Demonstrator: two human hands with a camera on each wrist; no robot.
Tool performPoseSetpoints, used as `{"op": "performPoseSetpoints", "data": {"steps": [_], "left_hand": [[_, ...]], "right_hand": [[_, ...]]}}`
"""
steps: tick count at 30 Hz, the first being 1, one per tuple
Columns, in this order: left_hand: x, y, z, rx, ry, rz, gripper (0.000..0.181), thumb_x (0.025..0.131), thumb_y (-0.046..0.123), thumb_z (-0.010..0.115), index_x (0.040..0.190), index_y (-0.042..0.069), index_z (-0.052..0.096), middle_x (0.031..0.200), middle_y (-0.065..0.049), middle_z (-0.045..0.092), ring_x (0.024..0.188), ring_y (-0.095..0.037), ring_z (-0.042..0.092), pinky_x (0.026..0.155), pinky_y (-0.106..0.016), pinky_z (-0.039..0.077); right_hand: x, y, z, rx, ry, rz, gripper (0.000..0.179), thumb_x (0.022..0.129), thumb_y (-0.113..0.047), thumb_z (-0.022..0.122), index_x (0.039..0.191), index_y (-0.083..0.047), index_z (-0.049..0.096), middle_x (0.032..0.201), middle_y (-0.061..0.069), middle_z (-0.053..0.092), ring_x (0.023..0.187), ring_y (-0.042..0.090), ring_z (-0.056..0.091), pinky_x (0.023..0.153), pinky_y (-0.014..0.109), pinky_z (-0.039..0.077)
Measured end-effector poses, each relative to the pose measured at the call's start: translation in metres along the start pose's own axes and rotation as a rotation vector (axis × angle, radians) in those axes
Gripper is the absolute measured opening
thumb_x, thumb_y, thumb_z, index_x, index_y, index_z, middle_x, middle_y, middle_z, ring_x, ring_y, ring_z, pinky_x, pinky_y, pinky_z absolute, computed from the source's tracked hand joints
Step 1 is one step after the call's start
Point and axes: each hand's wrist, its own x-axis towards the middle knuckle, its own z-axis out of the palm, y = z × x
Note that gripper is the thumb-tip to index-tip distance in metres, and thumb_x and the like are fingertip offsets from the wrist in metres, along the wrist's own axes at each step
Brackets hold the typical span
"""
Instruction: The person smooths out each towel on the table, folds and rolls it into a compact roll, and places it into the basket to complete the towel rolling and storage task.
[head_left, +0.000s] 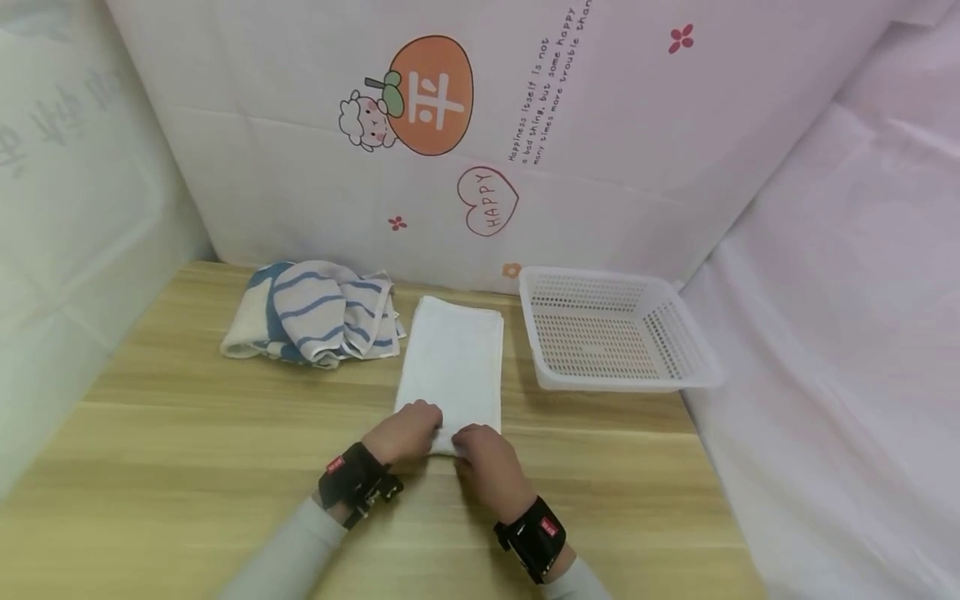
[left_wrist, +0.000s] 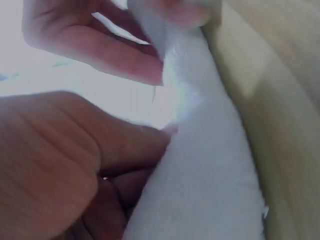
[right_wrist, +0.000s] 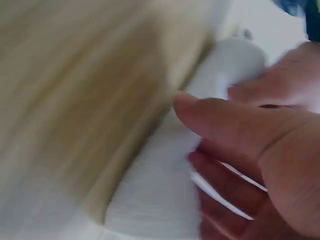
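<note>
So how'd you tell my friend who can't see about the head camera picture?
A person's left hand and right hand hold the near end of a folded white cloth on a wooden table. A bunched striped cloth lies to the left; a white basket, right.

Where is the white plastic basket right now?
In the head view, the white plastic basket is at the back right of the wooden table, just to the right of the folded white cloth.
</note>
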Motion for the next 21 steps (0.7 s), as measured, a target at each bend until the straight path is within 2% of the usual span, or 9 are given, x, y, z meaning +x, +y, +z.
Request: {"op": "performPoseSetpoints", "data": {"steps": [3, 7, 10, 12, 15, 18, 21], "left_hand": [[-0.003, -0.001, -0.002, 0.009, 0.076, 0.052, 0.005, 0.088, -0.003, 0.066, 0.089, 0.001, 0.068, 0.085, -0.010, 0.067, 0.082, -0.027, 0.064, 0.076, -0.042, 0.055], [-0.013, 0.006, 0.000, 0.142, 0.200, 0.122, 0.006, 0.085, 0.004, 0.074, 0.089, 0.007, 0.072, 0.086, -0.004, 0.067, 0.079, -0.022, 0.063, 0.070, -0.035, 0.054], [-0.021, 0.010, 0.004, 0.214, 0.237, 0.132, 0.009, 0.082, 0.005, 0.077, 0.082, 0.009, 0.070, 0.079, -0.001, 0.063, 0.072, -0.019, 0.059, 0.062, -0.032, 0.050], [-0.025, 0.010, 0.007, 0.244, 0.239, 0.126, 0.011, 0.082, 0.004, 0.077, 0.081, 0.009, 0.068, 0.077, -0.001, 0.063, 0.070, -0.019, 0.059, 0.061, -0.032, 0.050], [-0.023, 0.007, 0.012, 0.252, 0.208, 0.113, 0.013, 0.083, -0.003, 0.071, 0.084, 0.009, 0.065, 0.077, -0.003, 0.064, 0.072, -0.020, 0.061, 0.063, -0.033, 0.052], [-0.017, 0.001, 0.013, 0.221, 0.150, 0.073, 0.015, 0.081, -0.005, 0.068, 0.085, 0.009, 0.065, 0.077, -0.004, 0.064, 0.074, -0.022, 0.062, 0.064, -0.036, 0.054], [-0.006, -0.005, 0.010, 0.136, 0.081, 0.025, 0.017, 0.081, -0.007, 0.065, 0.087, 0.008, 0.068, 0.080, -0.006, 0.065, 0.077, -0.024, 0.062, 0.068, -0.040, 0.055]], "right_hand": [[0.004, 0.003, 0.005, -0.014, 0.012, -0.012, 0.024, 0.076, 0.009, 0.076, 0.095, -0.003, 0.069, 0.090, 0.007, 0.071, 0.085, 0.022, 0.067, 0.076, 0.034, 0.057], [0.013, 0.009, 0.006, 0.031, 0.005, -0.028, 0.023, 0.080, 0.011, 0.067, 0.095, -0.005, 0.063, 0.083, 0.005, 0.067, 0.074, 0.017, 0.062, 0.067, 0.030, 0.053], [0.019, 0.013, 0.003, 0.095, -0.044, -0.018, 0.019, 0.087, 0.010, 0.059, 0.097, -0.005, 0.063, 0.082, 0.005, 0.067, 0.073, 0.014, 0.061, 0.065, 0.028, 0.052], [0.022, 0.014, 0.002, 0.117, -0.099, -0.008, 0.019, 0.091, 0.008, 0.054, 0.099, -0.006, 0.064, 0.085, 0.005, 0.069, 0.075, 0.014, 0.062, 0.067, 0.029, 0.053], [0.019, 0.017, -0.002, 0.117, -0.159, -0.004, 0.021, 0.096, 0.005, 0.051, 0.104, -0.006, 0.066, 0.091, 0.004, 0.070, 0.083, 0.015, 0.065, 0.074, 0.030, 0.055], [0.015, 0.017, -0.005, 0.031, -0.102, -0.038, 0.019, 0.095, 0.004, 0.058, 0.108, -0.005, 0.069, 0.097, 0.005, 0.069, 0.091, 0.020, 0.063, 0.082, 0.033, 0.055], [0.009, 0.012, -0.008, -0.077, -0.007, -0.063, 0.020, 0.088, 0.003, 0.071, 0.105, -0.006, 0.073, 0.098, 0.007, 0.068, 0.090, 0.023, 0.061, 0.081, 0.035, 0.054]]}}
